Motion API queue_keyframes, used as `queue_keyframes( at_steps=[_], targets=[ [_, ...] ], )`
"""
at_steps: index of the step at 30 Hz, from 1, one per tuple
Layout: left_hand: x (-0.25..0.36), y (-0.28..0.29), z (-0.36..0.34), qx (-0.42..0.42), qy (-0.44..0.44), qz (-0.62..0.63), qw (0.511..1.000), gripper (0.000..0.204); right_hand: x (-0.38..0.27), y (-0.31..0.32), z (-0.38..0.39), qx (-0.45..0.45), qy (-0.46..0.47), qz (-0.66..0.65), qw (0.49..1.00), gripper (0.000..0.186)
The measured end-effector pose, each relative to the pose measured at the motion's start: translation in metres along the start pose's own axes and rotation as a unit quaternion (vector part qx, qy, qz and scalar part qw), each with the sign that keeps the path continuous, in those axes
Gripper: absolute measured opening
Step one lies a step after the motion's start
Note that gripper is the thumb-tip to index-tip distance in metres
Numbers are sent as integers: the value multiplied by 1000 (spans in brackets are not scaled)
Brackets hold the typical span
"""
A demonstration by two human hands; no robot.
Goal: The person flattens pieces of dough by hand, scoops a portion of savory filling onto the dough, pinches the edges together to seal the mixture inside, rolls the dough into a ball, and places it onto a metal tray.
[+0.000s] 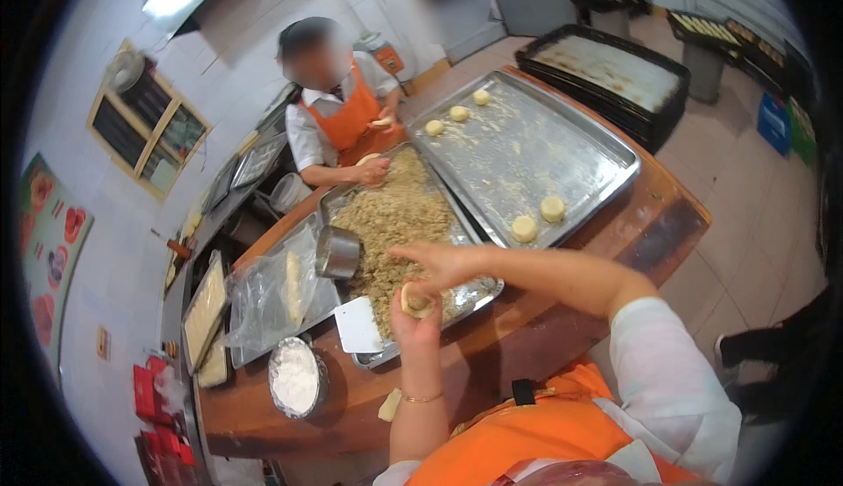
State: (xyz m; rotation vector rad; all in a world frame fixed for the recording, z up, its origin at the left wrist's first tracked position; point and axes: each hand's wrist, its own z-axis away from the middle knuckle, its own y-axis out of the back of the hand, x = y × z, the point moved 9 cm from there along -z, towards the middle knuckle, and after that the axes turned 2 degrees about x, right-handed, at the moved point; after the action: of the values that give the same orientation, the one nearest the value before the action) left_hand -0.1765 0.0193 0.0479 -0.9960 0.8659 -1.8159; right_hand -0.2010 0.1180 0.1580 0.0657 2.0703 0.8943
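Cupped in my left hand (416, 326) is a hollowed piece of pale dough (418, 300), open at the top; what lies inside it is hard to make out. My right hand (439, 266) is just above, fingers stretched out to the left and its thumb side down at the dough's rim. Both hands are over the near end of a metal tray of crumbly brown filling (386, 231). A metal cup (338, 253) rests at that tray's left side, and a white scraper (358, 326) lies on its near left corner.
Right of the filling is a large metal tray (562, 157) with several round dough pieces. At left are a flour bowl (295, 379) and a dough strip (292, 288) on plastic. A dough scrap (390, 405) lies near my left forearm. Across the table, a co-worker (338, 117) handles dough.
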Motion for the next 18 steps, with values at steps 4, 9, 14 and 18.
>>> queue_keyframes(
  at_steps=[4, 9, 14, 18],
  targets=[
    [7, 7, 3, 24, -24, -16, 999, 17, 2, -54, 7, -51, -88, -219, 970, 80],
    [11, 34, -6, -42, -27, 4, 999, 21, -9, -77, 24, 49, -98, -214, 971, 63],
    [16, 27, 15, 6, -105, -27, 994, 24, -21, -79, 26, 138, -42, -103, 984, 55],
    [25, -25, 49, -168, -77, -67, 980, 37, -11, -59, 18, 165, -140, -291, 932, 50]
  ],
)
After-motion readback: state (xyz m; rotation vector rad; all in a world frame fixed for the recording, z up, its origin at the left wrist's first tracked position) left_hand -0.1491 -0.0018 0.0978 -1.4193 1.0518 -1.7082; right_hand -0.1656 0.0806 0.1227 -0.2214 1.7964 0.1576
